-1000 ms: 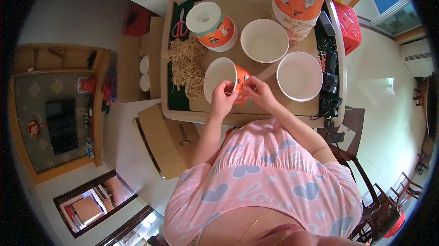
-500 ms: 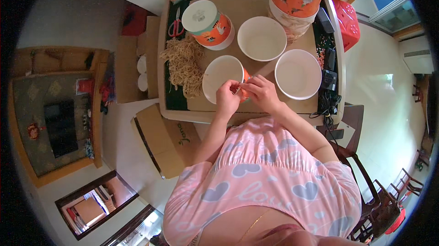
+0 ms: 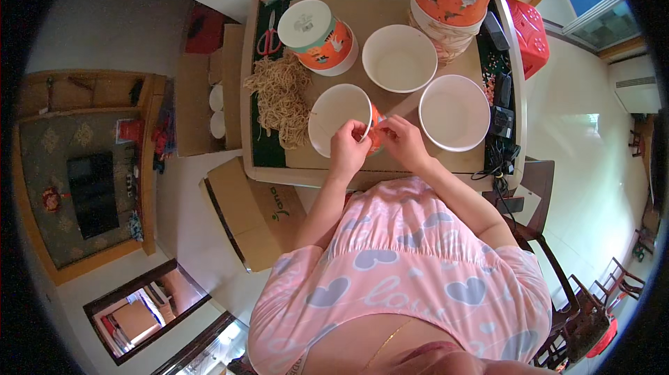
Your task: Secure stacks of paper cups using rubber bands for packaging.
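**Two bare hands at the rim of a white-and-orange paper bucket**

Seen from above, a person in a pink dress with grey hearts sits or stands at a table (image 3: 293, 176). The paper bucket (image 3: 338, 114) is on the cardboard sheet (image 3: 348, 2) at the table's near side, tilted so that its white inside faces up and its orange outer wall shows on the right.

The left hand (image 3: 350, 151) grips the bucket's near right rim between thumb and fingers. The right hand (image 3: 404, 144) is just beside it, fingers bent in toward the orange wall; whether they close on anything is too small to tell.

Half a second ago the fingertips of both hands met at the rim; now a narrow gap parts them, with more orange showing between. The bucket has hardly moved, and the things around it lie as before.

Those are two open white buckets, one beyond (image 3: 399, 59) and one to the right (image 3: 454, 114); an upside-down bucket (image 3: 322, 39) with a green band; a heap of tan twine (image 3: 280, 100); and red-handled scissors (image 3: 269, 42).
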The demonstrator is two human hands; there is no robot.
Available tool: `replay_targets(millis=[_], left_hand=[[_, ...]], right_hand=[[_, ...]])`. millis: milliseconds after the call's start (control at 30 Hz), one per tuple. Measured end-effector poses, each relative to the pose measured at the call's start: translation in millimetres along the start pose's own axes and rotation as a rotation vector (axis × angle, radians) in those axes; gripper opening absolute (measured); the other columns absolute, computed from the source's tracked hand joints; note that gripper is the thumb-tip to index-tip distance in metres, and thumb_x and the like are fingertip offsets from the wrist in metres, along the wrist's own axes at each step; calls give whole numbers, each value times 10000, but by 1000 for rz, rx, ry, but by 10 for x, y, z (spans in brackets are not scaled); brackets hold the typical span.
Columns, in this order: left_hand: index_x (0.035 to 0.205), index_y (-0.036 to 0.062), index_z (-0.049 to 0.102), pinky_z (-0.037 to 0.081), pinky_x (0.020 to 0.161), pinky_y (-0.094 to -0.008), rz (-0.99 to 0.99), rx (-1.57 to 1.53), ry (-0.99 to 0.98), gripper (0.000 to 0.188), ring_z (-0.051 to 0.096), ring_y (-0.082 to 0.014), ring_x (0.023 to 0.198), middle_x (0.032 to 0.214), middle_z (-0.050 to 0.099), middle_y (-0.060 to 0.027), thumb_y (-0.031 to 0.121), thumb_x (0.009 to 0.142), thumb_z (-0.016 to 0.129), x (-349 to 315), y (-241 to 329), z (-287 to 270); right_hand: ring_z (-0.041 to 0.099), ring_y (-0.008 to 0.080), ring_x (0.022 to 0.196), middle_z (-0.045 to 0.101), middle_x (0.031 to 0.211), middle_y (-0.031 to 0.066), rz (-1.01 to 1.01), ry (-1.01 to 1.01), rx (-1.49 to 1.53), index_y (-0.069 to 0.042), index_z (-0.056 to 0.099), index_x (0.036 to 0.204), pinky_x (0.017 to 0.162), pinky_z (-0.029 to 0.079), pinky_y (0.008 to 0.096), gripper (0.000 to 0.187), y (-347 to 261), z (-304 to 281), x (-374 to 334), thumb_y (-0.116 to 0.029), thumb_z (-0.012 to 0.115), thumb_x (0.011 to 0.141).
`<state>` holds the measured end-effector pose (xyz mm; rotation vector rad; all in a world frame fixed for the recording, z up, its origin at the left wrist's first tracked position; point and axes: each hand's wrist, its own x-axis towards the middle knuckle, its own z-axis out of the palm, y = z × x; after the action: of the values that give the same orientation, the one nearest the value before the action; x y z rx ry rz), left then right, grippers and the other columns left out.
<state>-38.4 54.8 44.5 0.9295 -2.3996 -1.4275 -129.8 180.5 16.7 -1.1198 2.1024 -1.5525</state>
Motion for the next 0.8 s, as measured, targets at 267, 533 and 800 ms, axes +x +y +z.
replay_targets(millis=[267,533,800], left_hand=[[842,-7,594,496,615,-292,17,4,-1,139,628,-165,647,731,648,-94,11,714,644,-9,6,7],[854,-11,602,493,614,-300,48,-33,-11,135,629,-168,651,732,649,-102,8,722,627,-3,-35,23],[843,6,625,478,576,-302,42,27,17,117,612,-158,600,683,641,-85,20,727,627,-7,-25,-5]], right_hand=[[576,282,698,557,797,130,65,15,148,-6,588,881,615,465,336,131,-63,43,7,-74,640,782],[572,167,697,613,795,124,289,0,264,19,583,877,635,465,302,156,9,53,-1,-97,647,793],[579,126,745,622,811,70,303,-26,405,14,581,905,665,478,280,136,-46,-18,-1,-97,611,834]])
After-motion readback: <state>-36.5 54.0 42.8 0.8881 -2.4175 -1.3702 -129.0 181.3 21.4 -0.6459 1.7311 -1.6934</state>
